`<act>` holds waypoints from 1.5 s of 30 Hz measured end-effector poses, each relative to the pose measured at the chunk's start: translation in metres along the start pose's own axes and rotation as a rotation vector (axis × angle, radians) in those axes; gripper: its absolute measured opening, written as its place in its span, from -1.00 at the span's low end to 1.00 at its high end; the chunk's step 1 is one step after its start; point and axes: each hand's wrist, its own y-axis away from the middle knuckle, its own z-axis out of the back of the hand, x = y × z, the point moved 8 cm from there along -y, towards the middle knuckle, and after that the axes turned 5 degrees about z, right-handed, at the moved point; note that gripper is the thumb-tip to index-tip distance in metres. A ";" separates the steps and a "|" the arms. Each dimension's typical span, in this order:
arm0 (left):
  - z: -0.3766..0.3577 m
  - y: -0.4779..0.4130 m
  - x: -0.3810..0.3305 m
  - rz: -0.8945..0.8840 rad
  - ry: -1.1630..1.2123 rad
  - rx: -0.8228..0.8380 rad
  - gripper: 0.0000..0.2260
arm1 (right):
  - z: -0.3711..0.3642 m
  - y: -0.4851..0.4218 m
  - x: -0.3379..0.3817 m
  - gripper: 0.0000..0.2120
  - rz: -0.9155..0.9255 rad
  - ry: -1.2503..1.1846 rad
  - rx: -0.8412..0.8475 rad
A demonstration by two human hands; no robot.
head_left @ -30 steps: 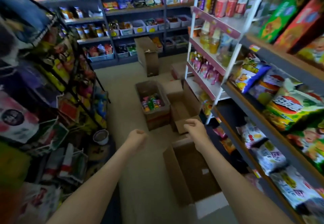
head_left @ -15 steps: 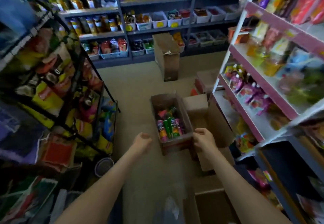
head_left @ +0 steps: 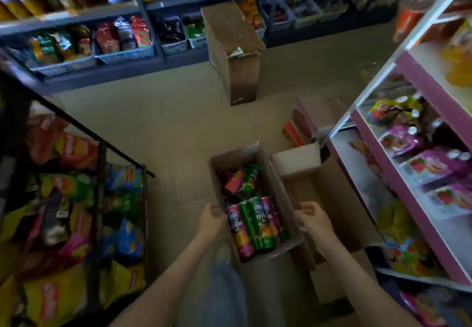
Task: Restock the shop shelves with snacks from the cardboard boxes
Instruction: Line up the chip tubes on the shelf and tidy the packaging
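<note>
- Step in hand: reaching for stock. No snack is in either hand and none is on its way to a shelf.
- Open cardboard box sits on the floor right in front of the person. It holds snack cans: a pink and green row at the near end, a few more lying loose at the far end.
- Left hand: fingers in a loose C against the box's left wall. Cannot tell whether it grips the wall or only hovers beside it.
- Right hand: fingers loosely curled, holding nothing, just beside the right wall. No clear contact.
- Second box, touching the first on its right, looks empty from here. Judged: already unpacked.
- Tall box stands upright and closed near the far shelves. Judged: not yet started.
- Pink-edged shelf unit at right carries fruit pouches on its middle level. The lower level shows bare white stretches, so there is room to fill.
- Rack of chip bags at left looks full.
- Progress, judged: partway at best. The can box is well filled and one closed box remains.
- Next move calls for either lifting cans out or taking the whole box by both walls. The hand placement suits either.
</note>
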 end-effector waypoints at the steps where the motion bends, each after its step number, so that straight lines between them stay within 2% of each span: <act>1: -0.009 -0.029 -0.005 -0.008 0.002 0.010 -0.80 | -0.007 -0.026 -0.003 -0.87 -0.012 0.007 -0.013; 3: -0.035 -0.084 -0.007 -0.010 -0.010 0.049 -0.74 | -0.021 -0.079 -0.014 -0.86 -0.044 0.032 -0.047; 6: -0.076 -0.160 0.007 0.026 -0.008 0.079 -0.39 | -0.052 -0.154 -0.048 -0.76 -0.130 0.041 -0.067; 8: -0.099 -0.205 0.014 0.012 -0.019 0.062 -0.31 | -0.076 -0.200 -0.074 -0.77 -0.180 0.030 -0.058; 14: -0.162 -0.335 0.040 -0.055 -0.351 -0.033 -0.40 | -0.135 -0.322 -0.149 -0.79 -0.179 0.018 -0.019; 18: -0.196 -0.399 0.060 -0.056 -0.588 -0.060 -0.36 | -0.158 -0.373 -0.178 -0.76 -0.126 0.033 0.027; 21: -0.212 -0.427 0.080 -0.004 -0.727 -0.027 -0.34 | -0.168 -0.396 -0.188 -0.72 -0.134 0.026 0.046; 26: -0.209 -0.440 0.081 0.047 -1.024 0.019 -0.43 | -0.173 -0.400 -0.179 -0.75 -0.151 0.019 0.063; 28: -0.200 -0.435 0.074 0.114 -0.959 0.064 -0.41 | -0.174 -0.390 -0.167 -0.75 -0.135 0.029 0.080; 32: -0.184 -0.402 0.060 0.318 -0.550 0.184 -0.38 | -0.164 -0.360 -0.139 -0.73 -0.133 -0.004 0.094; 35: -0.162 -0.354 0.048 0.487 -0.182 0.210 -0.56 | -0.154 -0.331 -0.111 -0.70 -0.140 -0.064 0.093; 38: -0.142 -0.289 0.027 0.578 0.059 0.288 -0.69 | -0.136 -0.295 -0.075 -0.68 -0.140 -0.162 0.092; 40: -0.133 -0.249 0.008 0.552 0.149 0.346 -0.69 | -0.124 -0.269 -0.050 -0.68 -0.151 -0.245 0.102; 45: -0.135 -0.150 -0.069 0.252 0.150 0.515 -0.57 | -0.080 -0.194 0.007 -0.59 -0.169 -0.453 0.194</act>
